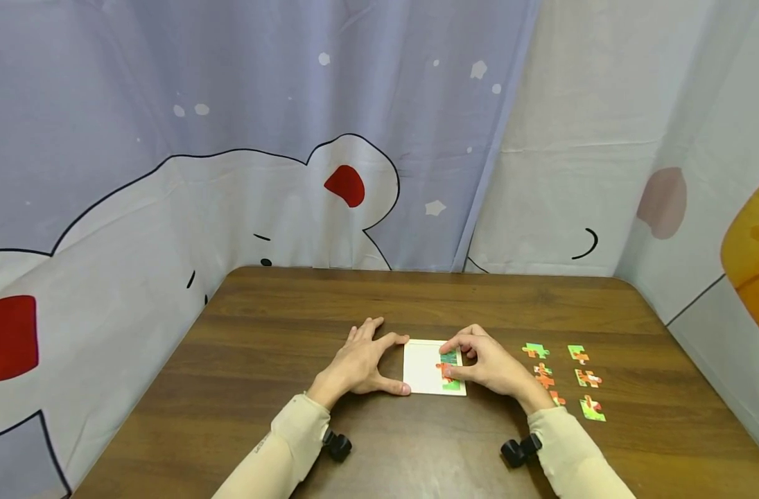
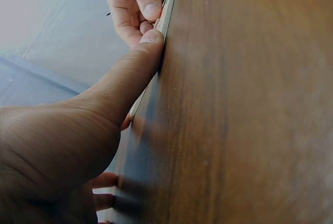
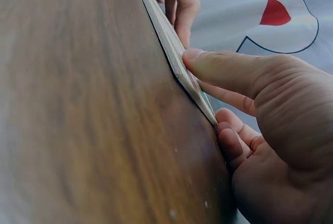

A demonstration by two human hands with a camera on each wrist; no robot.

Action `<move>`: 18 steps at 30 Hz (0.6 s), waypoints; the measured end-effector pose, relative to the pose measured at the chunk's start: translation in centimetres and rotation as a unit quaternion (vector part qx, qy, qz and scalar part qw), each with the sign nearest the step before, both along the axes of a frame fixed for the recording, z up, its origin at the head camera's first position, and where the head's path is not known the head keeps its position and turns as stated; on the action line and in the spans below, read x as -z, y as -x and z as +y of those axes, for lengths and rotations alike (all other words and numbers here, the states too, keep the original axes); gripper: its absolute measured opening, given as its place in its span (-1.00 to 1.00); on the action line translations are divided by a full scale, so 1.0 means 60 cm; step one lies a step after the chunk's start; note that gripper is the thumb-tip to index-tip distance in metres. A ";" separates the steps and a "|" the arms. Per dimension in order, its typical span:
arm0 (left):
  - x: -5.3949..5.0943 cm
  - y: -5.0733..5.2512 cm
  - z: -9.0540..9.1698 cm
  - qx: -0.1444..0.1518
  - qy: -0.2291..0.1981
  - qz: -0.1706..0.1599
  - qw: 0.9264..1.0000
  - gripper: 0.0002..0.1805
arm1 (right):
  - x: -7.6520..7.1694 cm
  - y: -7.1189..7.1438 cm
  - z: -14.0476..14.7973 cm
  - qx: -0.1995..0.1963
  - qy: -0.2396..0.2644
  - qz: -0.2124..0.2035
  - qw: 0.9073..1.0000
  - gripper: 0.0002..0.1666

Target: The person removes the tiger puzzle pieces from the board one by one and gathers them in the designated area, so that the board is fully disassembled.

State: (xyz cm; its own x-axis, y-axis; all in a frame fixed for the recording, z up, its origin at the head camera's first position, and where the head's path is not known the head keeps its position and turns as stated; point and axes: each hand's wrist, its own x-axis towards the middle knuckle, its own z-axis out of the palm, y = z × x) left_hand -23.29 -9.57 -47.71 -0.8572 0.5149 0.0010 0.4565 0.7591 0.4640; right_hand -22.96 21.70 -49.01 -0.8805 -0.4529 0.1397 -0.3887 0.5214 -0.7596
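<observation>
A small white square board [image 1: 421, 367] lies on the table, with green and red puzzle pieces [image 1: 450, 383] lined up along its right side. My left hand [image 1: 357, 364] has its fingers spread, the index fingertip at the board's upper left corner and the thumb at its lower left edge. In the left wrist view, the left thumb [image 2: 125, 76] touches the board's edge. Over the pieces, my right hand [image 1: 494, 364] rests its index fingertip and thumb on them, slightly apart. The right wrist view shows the right thumb [image 3: 223, 68] against the board's top, other fingers bent beside its edge.
To the right of the board, several loose puzzle pieces lie on the brown wooden table [image 1: 260, 416], among them a green and red one [image 1: 593, 409] and another [image 1: 577, 353]. A printed curtain [image 1: 416, 125] hangs behind the table and along its sides.
</observation>
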 end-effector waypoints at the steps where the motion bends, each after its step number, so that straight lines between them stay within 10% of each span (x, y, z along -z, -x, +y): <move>1: 0.000 0.000 0.000 0.000 0.000 0.000 1.000 0.05 | 0.000 0.000 0.000 0.001 -0.001 -0.001 1.000 -0.59; 18: 0.004 0.002 0.000 0.000 0.001 0.005 1.000 0.04 | -0.006 -0.002 -0.005 -0.007 -0.019 -0.010 1.000 -0.64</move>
State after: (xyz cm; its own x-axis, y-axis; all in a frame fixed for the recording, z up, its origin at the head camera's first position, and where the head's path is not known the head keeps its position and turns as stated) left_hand -23.43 -9.58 -47.95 -0.8569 0.5154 0.0084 0.4617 0.7602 0.4571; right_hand -22.82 21.41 -48.66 -0.8763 -0.4702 0.1053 -0.3817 0.5441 -0.7471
